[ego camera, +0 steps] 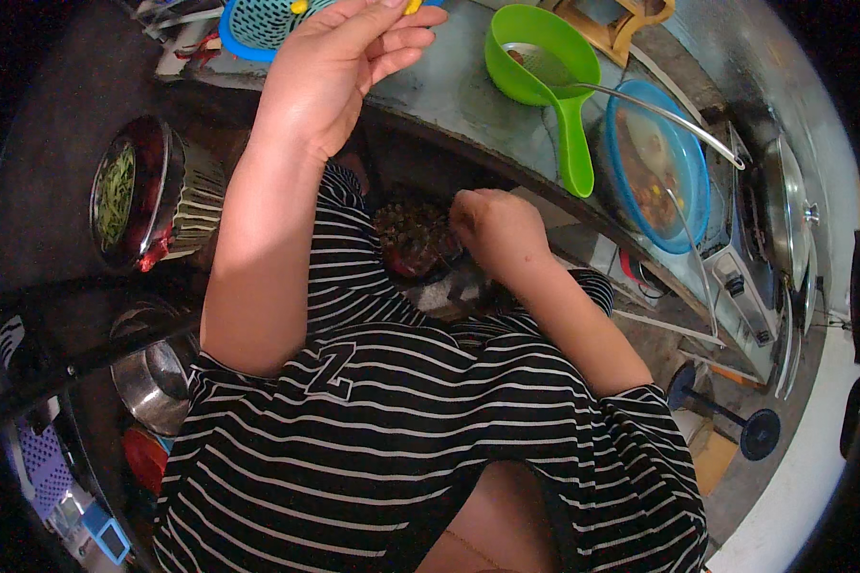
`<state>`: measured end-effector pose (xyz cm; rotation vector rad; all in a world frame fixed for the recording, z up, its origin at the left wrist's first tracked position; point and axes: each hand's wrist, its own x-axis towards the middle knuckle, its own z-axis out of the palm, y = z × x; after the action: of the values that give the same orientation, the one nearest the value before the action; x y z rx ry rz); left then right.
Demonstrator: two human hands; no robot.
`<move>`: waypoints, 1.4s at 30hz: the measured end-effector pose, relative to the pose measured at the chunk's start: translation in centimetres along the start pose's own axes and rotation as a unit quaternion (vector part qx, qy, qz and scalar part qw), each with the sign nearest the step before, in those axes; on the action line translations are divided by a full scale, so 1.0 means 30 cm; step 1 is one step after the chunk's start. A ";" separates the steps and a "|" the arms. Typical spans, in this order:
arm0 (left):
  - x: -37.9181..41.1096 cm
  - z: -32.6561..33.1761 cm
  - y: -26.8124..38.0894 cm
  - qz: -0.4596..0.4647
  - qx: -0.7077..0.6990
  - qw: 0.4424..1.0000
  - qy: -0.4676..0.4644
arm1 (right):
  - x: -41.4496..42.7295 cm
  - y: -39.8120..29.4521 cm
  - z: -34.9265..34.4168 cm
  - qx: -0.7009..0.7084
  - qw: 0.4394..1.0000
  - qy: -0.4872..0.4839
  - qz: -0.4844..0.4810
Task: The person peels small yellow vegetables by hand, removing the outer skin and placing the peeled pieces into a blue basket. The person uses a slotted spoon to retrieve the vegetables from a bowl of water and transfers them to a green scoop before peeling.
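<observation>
My left hand (351, 64) reaches over the blue colander (247, 36) at the top of the view. A small yellow piece (412, 6) is pinched between its thumb and fingers. Another yellow bit (299, 6) lies in the colander. My right hand (498, 229) is lower, beneath the counter's edge, with curled fingers beside a dark container of leafy scraps (416, 233). Whether it holds anything is hidden. On the counter (430, 107) a green long-handled strainer bowl (579, 150) holds a metal skimmer (659, 111).
Right of the green bowl stands a blue-rimmed bowl (695, 229) of food in liquid with a utensil in it. Beyond are a stove (742, 286) and a lidded pan (788, 208). On the left are a bowl of green vegetables (115, 193) and a metal pot (150, 387).
</observation>
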<state>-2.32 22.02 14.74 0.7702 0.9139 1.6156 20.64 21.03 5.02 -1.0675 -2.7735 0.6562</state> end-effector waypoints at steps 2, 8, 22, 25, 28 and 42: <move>0.002 -0.006 -0.008 0.035 0.062 0.997 -0.003 | 0.014 0.046 0.048 0.002 0.992 0.072 -0.104; 0.027 -0.050 -0.028 0.194 0.291 0.936 0.039 | 0.011 -0.053 -0.020 0.024 0.984 0.121 -0.130; 0.241 -0.087 -0.017 0.062 0.711 0.679 0.173 | 0.249 0.077 -0.522 -0.020 0.971 0.234 0.033; 0.246 0.003 -0.064 0.124 0.686 0.704 0.134 | 0.492 0.310 -0.502 -0.115 0.974 0.073 0.182; 0.211 0.043 -0.104 0.142 0.655 0.736 0.099 | 0.637 0.463 -0.372 -0.222 0.959 -0.042 0.169; 0.143 0.138 -0.101 0.039 0.282 0.958 0.022 | 0.286 0.144 -0.580 0.141 0.930 0.336 -0.049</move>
<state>1.73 27.31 14.28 1.1726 1.4207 1.4502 21.06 35.78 18.36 -0.8731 -2.0555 0.5250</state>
